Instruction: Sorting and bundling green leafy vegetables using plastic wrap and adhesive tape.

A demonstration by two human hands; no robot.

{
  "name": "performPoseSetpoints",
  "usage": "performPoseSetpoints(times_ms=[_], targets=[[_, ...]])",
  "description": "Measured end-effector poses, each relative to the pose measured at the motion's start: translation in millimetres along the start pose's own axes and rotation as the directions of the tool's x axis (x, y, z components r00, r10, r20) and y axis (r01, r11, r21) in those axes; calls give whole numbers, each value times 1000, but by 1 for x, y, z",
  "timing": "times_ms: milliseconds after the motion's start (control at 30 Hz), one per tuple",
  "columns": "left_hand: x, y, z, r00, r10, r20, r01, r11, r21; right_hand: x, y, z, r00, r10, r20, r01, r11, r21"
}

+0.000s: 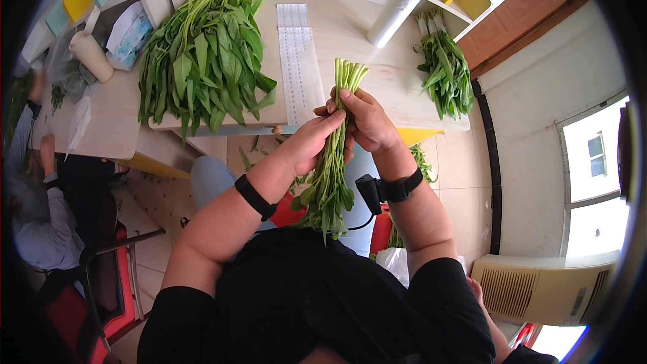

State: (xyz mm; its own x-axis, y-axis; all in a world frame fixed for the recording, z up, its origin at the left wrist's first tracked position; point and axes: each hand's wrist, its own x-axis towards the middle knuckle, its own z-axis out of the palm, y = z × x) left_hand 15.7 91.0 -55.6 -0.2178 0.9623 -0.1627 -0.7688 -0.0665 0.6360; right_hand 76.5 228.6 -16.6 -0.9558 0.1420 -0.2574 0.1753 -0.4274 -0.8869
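Both my hands grip one bunch of leafy green vegetable stems in front of my lap, just off the desk's front edge. My left hand closes around the stems from the left, its thumb across them. My right hand holds them from the right, thumb near the pale cut ends, which point away from me. The leaves hang down towards my black shirt. On the desk lie a large pile of loose greens at the left, printed label strips in the middle and wrapped bunches of greens at the right.
A roll of clear plastic stands near the back shelf. At the left are a tissue pack, a beige bottle and a co-worker's arm. A red chair is behind. Fallen leaves lie on the floor.
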Motion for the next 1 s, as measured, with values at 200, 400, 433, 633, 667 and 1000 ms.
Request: performPoseSetpoints(times_ms=[200, 400, 433, 633, 667, 1000], targets=[[1, -2, 4, 1000, 28, -4, -28, 999, -42, 0, -4, -1, 999, -5, -45, 2, 998, -58], [9, -13, 0, 998, -51, -37, 53, 996, 71, 33, -32, -35, 977, -124, -173, 86, 973, -214], [11, -17, 1, 999, -37, -4, 37, 996, 85, 39, -37, -43, 972, -110, -206, 56, 967, -247], [12, -36, -4, 995, -103, 12, 104, 995, -14, 77, -52, -66, 941, -78, -330, -65, 914, -401], [14, -41, -5, 997, -75, -1, 75, 996, 39, 83, -55, -68, 928, -72, -364, -110, 883, -455], [16, -50, -6, 965, -259, -28, 253, 905, 343, 171, -78, -98, 912, -89, -401, -410, -208, -888]])
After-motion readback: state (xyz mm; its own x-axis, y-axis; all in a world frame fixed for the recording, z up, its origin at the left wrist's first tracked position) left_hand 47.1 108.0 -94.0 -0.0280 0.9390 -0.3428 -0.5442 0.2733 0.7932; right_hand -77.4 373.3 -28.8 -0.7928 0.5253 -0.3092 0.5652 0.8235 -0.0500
